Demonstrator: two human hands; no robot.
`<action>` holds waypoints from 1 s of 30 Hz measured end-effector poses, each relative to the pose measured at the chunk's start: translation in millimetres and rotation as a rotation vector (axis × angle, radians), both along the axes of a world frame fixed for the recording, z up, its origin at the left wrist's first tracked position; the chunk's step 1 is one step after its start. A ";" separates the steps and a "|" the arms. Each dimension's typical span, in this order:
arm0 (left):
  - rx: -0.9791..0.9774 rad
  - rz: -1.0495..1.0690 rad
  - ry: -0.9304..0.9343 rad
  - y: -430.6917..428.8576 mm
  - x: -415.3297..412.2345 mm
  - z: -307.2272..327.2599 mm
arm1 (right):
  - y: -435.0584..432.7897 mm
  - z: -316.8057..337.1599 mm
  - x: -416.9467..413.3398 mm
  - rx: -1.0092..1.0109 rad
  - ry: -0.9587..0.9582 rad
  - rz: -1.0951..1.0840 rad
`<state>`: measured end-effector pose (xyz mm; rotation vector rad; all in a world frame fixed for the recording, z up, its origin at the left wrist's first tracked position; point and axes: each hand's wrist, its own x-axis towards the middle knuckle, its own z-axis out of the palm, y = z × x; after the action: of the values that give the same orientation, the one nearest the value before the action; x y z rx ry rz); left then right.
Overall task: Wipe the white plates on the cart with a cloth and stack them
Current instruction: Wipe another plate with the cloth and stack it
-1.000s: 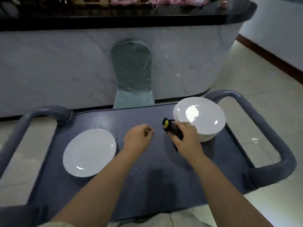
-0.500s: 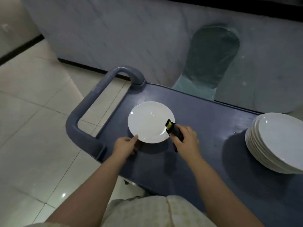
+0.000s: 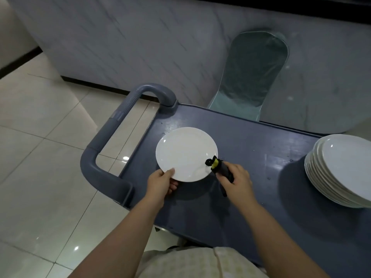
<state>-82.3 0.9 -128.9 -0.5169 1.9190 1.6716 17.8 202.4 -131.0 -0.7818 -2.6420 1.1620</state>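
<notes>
The person wears a pale, creamy top (image 3: 186, 263) with a faint checked pattern and a seam running down it. The left hand (image 3: 160, 182) and right hand (image 3: 236, 180) are bare, and so are the arms (image 3: 128, 233).

A chair (image 3: 255, 73) in a shiny grey-green cover (its back rounded at the top) stands in front of the pale, marble-veined counter front (image 3: 140, 41). Glossy cream floor tiles (image 3: 40, 137) spread to the left, where a dark skirting strip (image 3: 18, 64) runs along a wall's foot.

Left hand (image 3: 160, 183) grips single plate (image 3: 185, 153) rim; right hand (image 3: 235, 180) holds dark cloth (image 3: 220, 169) at edge.
</notes>
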 end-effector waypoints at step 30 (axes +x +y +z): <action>0.577 0.172 -0.011 32.6 98.2 82.3 | 26.5 77.1 7.1 -0.177 0.343 0.314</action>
<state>15.9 33.5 -46.6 -0.4598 1.3140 2.2077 24.9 228.9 -53.8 -0.1636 -2.4493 1.4705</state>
